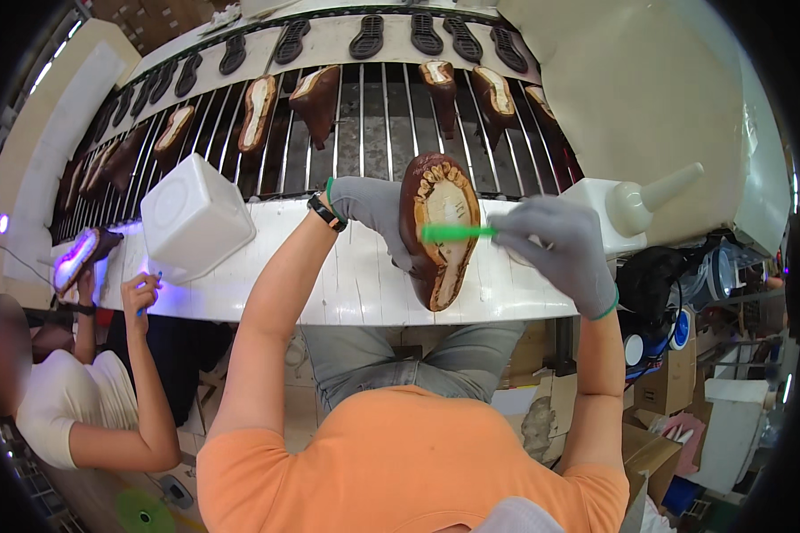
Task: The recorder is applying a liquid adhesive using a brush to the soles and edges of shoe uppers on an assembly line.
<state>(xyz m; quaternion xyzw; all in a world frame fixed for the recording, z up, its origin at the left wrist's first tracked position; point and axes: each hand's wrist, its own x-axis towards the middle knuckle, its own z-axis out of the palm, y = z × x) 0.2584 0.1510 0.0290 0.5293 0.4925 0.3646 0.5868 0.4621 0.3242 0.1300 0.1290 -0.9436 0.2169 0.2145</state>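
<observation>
My left hand [373, 213], in a grey glove, grips a brown shoe upper [452, 200] by its side, underside turned up toward me. That underside shows a pale insole ringed by folded brown edges. In my gloved right hand [556, 244] is a green-handled brush [458, 233], its green end lying across the middle of the underside; whether it touches cannot be told. The shoe is held over the white bench edge [356, 298]. Beside my right hand stands a white bottle [627, 209] with a long nozzle.
A white plastic container [196, 218] sits left on the bench. Beyond runs a metal-rod rack [387, 115] carrying several brown shoe uppers [258, 111], with black soles [366, 37] on a belt behind. At left, a co-worker [89, 400] holds another shoe [82, 258] under purple light.
</observation>
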